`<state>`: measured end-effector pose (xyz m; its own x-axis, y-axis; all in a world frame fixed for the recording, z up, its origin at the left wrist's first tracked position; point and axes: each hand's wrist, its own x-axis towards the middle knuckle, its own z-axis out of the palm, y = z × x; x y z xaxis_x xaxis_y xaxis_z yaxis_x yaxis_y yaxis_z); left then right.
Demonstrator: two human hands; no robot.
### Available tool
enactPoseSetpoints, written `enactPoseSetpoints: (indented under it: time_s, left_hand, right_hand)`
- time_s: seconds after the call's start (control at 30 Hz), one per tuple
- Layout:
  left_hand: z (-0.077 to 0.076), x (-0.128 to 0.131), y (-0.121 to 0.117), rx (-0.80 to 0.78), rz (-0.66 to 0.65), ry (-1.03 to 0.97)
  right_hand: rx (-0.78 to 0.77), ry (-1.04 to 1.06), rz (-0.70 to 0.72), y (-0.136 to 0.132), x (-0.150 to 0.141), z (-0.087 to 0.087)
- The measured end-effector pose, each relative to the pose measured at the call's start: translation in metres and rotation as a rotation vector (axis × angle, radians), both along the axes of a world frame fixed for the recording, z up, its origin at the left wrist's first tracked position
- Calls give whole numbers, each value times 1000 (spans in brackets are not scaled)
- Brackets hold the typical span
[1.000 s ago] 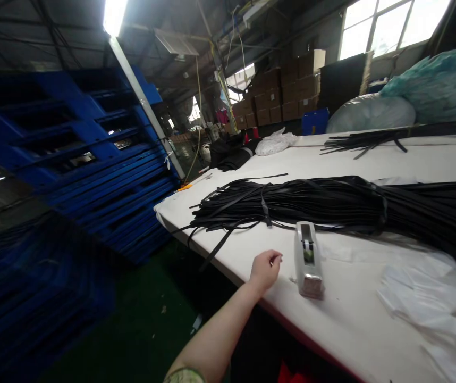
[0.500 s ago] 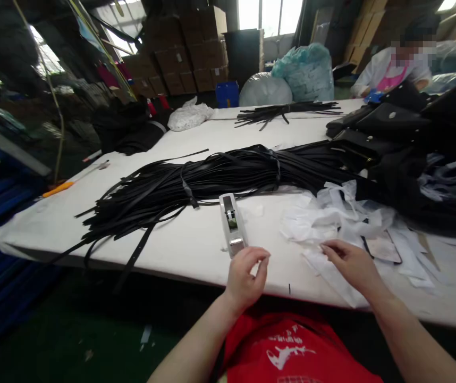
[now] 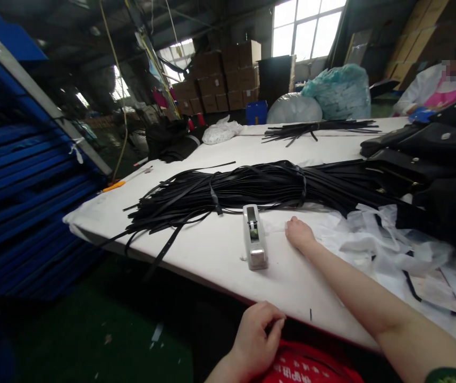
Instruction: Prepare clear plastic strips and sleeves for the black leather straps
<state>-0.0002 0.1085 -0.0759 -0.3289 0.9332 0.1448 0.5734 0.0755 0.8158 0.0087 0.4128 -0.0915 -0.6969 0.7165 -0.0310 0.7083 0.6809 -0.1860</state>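
My right hand (image 3: 298,234) rests on the white table (image 3: 212,250) just right of a grey tape dispenser (image 3: 254,237). Its fingers are curled under, and a pale strip seems to run from the dispenser to them. My left hand (image 3: 256,335) hangs low at the table's near edge, above my red shirt, with thumb and forefinger pinched together; what they hold is too small to make out. A long bundle of black straps (image 3: 252,189) lies across the table behind the dispenser.
White scraps (image 3: 379,242) and a flat dark-edged card (image 3: 435,290) lie to the right, with black bags (image 3: 431,154) behind. A second strap bundle (image 3: 319,127) sits farther back. Blue pallets (image 3: 20,175) stand on the left. Another person (image 3: 443,85) works at the far right.
My right hand has moved from the white scraps to beside the dispenser. My left hand has dropped back from the dispenser to the table's near edge. The view has swung slightly left.
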Motion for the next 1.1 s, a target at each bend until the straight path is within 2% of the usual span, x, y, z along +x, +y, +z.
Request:
enactPoseSetpoints:
  time_s: [0.13,0.23,0.37,0.57,0.7,0.87,0.97,1.1]
  left_hand:
    - [-4,-5,-8,17,58,-54]
    - [-5,-9,-9,19,67,-78]
    - [-3,-13,-2,31,89,-89]
    - [6,-14,18,8,116,-116]
    - [3,-15,20,16,122,-91]
    - [1,-14,17,53,70,180]
    - [10,-14,16,139,28,210]
    - [28,-17,9,278,-49,123]
  right_hand:
    - [9,7,-8,6,3,9]
    - [13,95,27,-6,22,22]
    - [-38,247,185,-46,60,34]
    - [-147,437,323,-103,99,37]
    - [-263,527,361,-134,108,43]
    - [-560,673,233,-154,109,47]
    - [-663,671,256,-153,107,43]
    - [-712,688,326,-157,106,44]
